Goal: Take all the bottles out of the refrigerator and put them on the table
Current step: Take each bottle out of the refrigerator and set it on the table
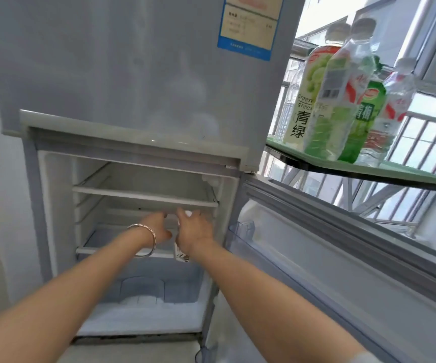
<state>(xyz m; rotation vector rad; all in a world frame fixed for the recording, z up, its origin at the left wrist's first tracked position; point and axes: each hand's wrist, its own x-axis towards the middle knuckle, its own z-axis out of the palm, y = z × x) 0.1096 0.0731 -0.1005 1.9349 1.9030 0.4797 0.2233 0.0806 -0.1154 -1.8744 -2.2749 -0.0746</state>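
Both my hands reach into the open lower part of the refrigerator (122, 82). My left hand (156, 227) has a silver bracelet (146, 241) on the wrist, and its fingers are spread and stretch toward a clear bottle (181, 254) that stands on the middle shelf (112, 250). I cannot tell if this hand touches the bottle. My right hand (194, 230) is just beside my left hand and is wrapped around the bottle from the right side. A white cap shows just above my right fingers (185, 214). The bottle's label peeks out under my right wrist. The shelf above (143, 196) has nothing on it that I can see. The bottom of the refrigerator has a clear drawer (143, 289). The refrigerator door (342, 258) hangs open on the right. Up on the right is the green desk (408, 171) by the window (426, 142). Four bottles stand close together on it: a pale green tea bottle (307, 100), a clear water bottle (334, 108) in front, a dark green bottle (366, 121) and another clear bottle with a red label (392, 108).
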